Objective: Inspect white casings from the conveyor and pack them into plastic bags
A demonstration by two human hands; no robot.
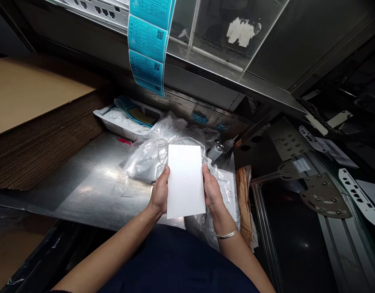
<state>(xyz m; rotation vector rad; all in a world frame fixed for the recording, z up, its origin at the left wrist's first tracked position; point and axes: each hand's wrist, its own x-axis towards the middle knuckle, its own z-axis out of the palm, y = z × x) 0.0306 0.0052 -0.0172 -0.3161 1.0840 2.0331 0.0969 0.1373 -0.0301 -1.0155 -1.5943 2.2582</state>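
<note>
A plain white rectangular panel (186, 195) with a small faint circle near its middle is held up in front of me, over the metal table. My left hand (160, 191) grips its left edge, thumb lying along the side. On the opposite edge, my right hand (211, 189) closes in the same way. The fingers behind the panel are hidden. Crumpled clear plastic bags (144, 158) lie beyond the panel and beside it. Just past my right hand stands a small white bottle (216, 150) with a metal top.
Stacked cardboard sheets (47, 134) fill the left. A white tray (126, 132) holds teal label strips. A blue label strip (147, 53) hangs from the metal shelf (211, 69). Brown paper (244, 203) lies right of the bags. At right is a machine with a perforated metal plate (324, 195).
</note>
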